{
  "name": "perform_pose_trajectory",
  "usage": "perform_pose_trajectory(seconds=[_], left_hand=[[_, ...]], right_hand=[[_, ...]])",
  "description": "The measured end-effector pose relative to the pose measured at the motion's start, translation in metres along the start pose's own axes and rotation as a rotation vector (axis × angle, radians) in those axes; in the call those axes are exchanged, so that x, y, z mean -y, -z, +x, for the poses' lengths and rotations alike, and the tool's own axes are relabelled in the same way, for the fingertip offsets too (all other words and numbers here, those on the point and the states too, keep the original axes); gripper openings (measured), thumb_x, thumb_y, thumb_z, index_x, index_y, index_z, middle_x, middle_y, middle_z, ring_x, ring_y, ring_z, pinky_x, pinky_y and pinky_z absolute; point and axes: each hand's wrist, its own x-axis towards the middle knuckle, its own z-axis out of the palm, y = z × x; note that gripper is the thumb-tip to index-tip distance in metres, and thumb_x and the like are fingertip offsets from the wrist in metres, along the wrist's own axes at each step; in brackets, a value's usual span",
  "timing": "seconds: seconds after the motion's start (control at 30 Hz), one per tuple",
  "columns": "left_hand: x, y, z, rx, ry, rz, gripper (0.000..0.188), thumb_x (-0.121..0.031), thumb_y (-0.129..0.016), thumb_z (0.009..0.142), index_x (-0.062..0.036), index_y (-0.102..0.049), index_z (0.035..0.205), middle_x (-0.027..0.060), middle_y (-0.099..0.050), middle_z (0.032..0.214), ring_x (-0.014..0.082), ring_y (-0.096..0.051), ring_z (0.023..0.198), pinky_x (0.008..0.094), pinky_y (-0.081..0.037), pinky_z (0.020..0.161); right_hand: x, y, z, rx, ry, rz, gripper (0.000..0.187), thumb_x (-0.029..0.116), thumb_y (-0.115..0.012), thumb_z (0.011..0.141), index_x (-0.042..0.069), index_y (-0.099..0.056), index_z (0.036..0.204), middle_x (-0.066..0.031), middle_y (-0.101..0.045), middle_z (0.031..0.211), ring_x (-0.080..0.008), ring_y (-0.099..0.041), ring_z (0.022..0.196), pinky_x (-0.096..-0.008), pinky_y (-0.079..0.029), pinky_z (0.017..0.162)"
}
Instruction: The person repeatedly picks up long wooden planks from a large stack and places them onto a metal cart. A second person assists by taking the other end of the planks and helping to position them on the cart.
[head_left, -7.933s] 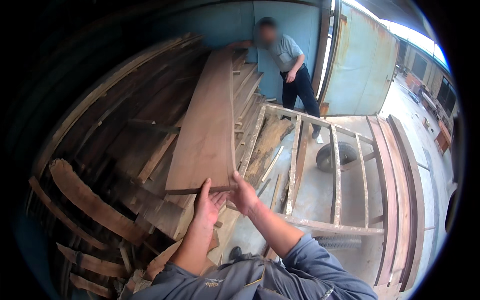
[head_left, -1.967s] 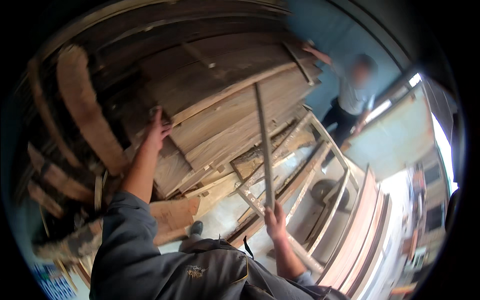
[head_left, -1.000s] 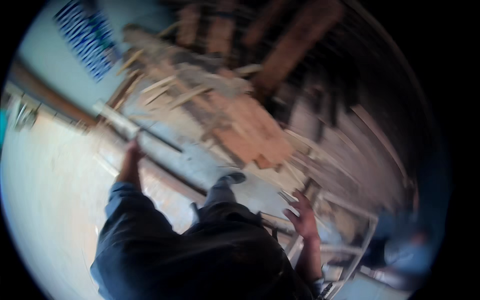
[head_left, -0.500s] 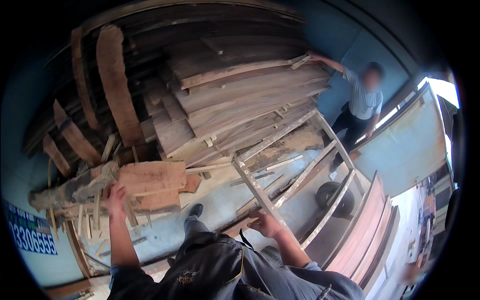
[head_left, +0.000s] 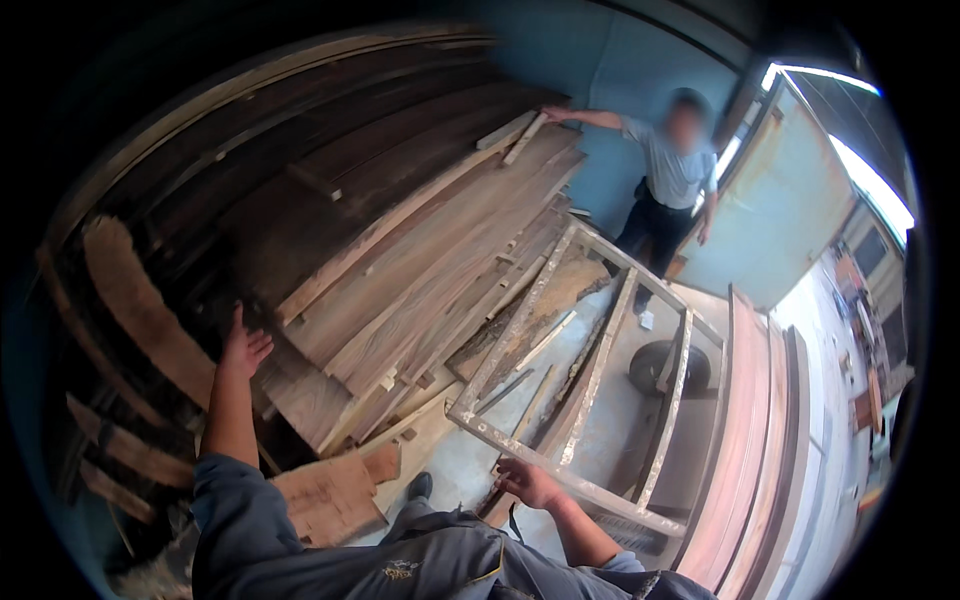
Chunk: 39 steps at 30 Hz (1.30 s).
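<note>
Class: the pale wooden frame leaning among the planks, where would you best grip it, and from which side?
Grip the wooden frame by its near bottom rail, from the open floor side, where the right hand already rests. That rail is bare, straight and nearest; the far end lies against the stacked planks. The left hand is on the planks.

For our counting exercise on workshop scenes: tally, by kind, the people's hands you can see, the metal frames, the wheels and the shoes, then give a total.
Own hands: 2 (left hand near the leaning planks, right hand at the metal frame)
Co-worker's hands: 2
Metal frames: 1
Wheels: 1
Shoes: 1
Total: 7
</note>
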Motion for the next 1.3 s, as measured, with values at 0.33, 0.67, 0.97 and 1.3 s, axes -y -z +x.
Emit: perform_pose_trajectory(seconds=[0.33,0.67,0.97,1.3], left_hand=[[-0.035,-0.021,0.058,0.132,0.089,-0.020,0.119,-0.077,-0.073,0.078,-0.0016,-0.029,0.158,0.0148,-0.042,0.152,0.0304,-0.045,0.138,0.0440,-0.038,0.115],[-0.039,-0.029,0.106,0.351,0.140,0.096,0.100,-0.082,-0.068,0.078,-0.0142,-0.050,0.149,0.0020,-0.058,0.143,0.0252,-0.058,0.122,0.0415,-0.050,0.099],[-0.035,-0.046,0.099,0.246,0.109,0.037,0.088,-0.076,-0.063,0.088,-0.0179,-0.048,0.153,0.0022,-0.052,0.153,0.0274,-0.050,0.139,0.0466,-0.044,0.111],[-0.020,-0.039,0.132,0.173,0.069,0.012,0.096,-0.081,-0.065,0.081,-0.0226,-0.047,0.154,0.0013,-0.048,0.156,0.0268,-0.044,0.142,0.0493,-0.038,0.113]], right_hand=[[-0.049,-0.027,-0.048,-0.217,-0.332,0.188,0.063,0.034,-0.075,0.094,0.001,-0.056,0.143,-0.0175,-0.068,0.134,-0.0300,-0.071,0.114,-0.0382,-0.056,0.098],[-0.062,-0.058,-0.059,-0.192,-0.387,0.162,0.064,0.037,-0.075,0.092,0.002,-0.057,0.143,-0.0185,-0.068,0.135,-0.0313,-0.070,0.117,-0.0384,-0.055,0.101],[-0.068,-0.050,-0.059,-0.350,-0.403,0.220,0.065,0.035,-0.074,0.094,-0.001,-0.055,0.145,-0.0183,-0.067,0.135,-0.0302,-0.070,0.116,-0.0392,-0.056,0.099],[-0.074,-0.080,-0.082,-0.363,-0.439,0.233,0.063,0.032,-0.073,0.095,-0.001,-0.054,0.146,-0.0196,-0.067,0.136,-0.0305,-0.070,0.116,-0.0389,-0.056,0.098]])
